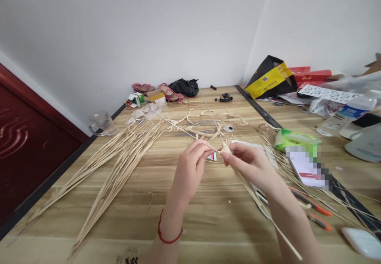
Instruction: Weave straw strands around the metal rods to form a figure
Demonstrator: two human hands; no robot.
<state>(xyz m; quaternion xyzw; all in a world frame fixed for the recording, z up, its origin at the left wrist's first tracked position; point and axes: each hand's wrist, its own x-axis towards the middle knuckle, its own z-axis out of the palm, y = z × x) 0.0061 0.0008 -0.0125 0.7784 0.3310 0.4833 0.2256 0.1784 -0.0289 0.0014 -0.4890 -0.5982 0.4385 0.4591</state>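
Over the middle of the wooden table, my right hand point(248, 161) pinches a small pale woven piece point(226, 149) between thumb and fingers. Long pale strands point(278, 230) trail from it toward the lower right, and thin strands stick out toward the far side. My left hand point(195, 163), with a red cord at the wrist, is closed beside it on a thin strand point(190, 134) that runs to the upper left. Branch-like woven pieces point(205, 131) lie just beyond both hands. Two bundles of long pale strips point(119, 176) are spread to the left.
A glass mug point(102, 123) stands at the left edge. Sandals point(171, 93) and a black plastic bag point(184, 87) lie at the back. On the right are a yellow-black bag point(269, 79), a green packet point(294, 140), a bottle point(348, 111) and orange-handled tools point(312, 202).
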